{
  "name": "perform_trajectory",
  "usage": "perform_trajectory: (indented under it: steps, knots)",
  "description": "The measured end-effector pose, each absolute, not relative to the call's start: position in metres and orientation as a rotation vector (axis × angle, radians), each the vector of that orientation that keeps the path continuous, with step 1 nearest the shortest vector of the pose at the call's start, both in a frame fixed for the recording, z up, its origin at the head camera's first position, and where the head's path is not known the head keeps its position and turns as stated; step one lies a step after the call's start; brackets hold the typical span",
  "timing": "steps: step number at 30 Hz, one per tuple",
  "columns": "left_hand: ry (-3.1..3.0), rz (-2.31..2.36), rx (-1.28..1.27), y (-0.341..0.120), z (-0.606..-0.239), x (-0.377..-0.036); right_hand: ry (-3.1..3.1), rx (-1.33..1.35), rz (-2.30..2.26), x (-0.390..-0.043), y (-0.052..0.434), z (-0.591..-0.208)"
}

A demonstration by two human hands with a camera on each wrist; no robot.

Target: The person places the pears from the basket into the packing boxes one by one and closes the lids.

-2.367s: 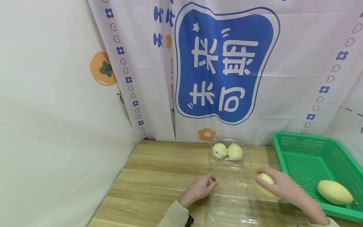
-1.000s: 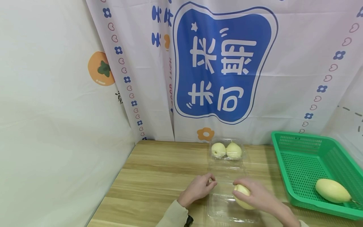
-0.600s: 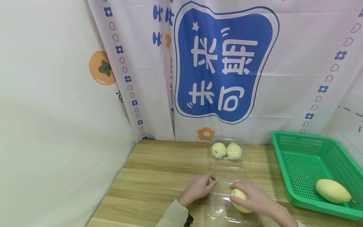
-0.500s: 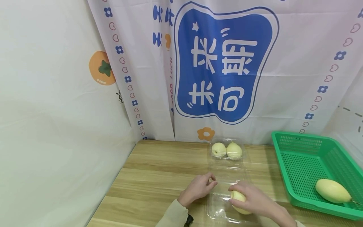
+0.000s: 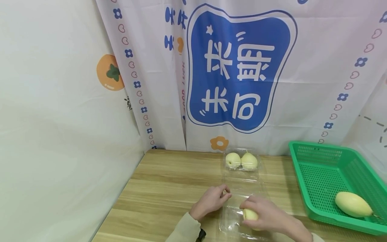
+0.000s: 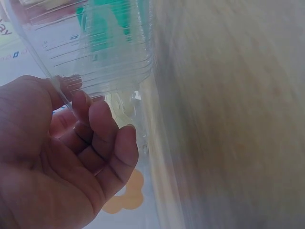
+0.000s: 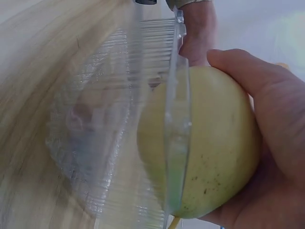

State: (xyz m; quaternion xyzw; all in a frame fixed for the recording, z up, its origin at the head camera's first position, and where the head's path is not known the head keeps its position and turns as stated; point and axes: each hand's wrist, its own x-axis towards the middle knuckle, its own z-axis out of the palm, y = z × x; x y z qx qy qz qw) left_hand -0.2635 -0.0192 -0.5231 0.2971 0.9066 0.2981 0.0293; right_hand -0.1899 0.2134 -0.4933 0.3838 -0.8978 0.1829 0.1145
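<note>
My right hand (image 5: 266, 213) grips a pale yellow pear (image 7: 219, 138) with its fingers and thumb around the fruit. The pear is partly inside the near tray of an open clear plastic clamshell box (image 5: 231, 228); in the right wrist view its lower part shows through the ribbed wall (image 7: 119, 109). On the box's left side, my left hand (image 5: 210, 201) pinches the rim between thumb and finger, as the left wrist view shows, with the other fingers curled (image 6: 102, 143). The pear's underside and any contact with the tray's bottom are hard to make out.
Behind the open box, a second clear box (image 5: 260, 164) holds two pears (image 5: 249, 162) by the curtain (image 5: 163, 134). A green basket (image 5: 306, 198) stands at the right with one longish pear (image 5: 353, 204) in it. Bare wooden table (image 5: 157, 188) lies to the left.
My right hand has carried the pear leftward from beside the basket, over the open box and down into its near tray. The left hand has stayed at the box's left rim.
</note>
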Motion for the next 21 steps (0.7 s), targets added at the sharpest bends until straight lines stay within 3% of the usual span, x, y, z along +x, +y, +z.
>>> perform_trajectory:
  steps: [21]
  knots:
    - [2.812,0.902,0.946,-0.0194,-0.5211,-0.2618,-2.514,1.583,0.241,-0.1953,0.2109,-0.4889]
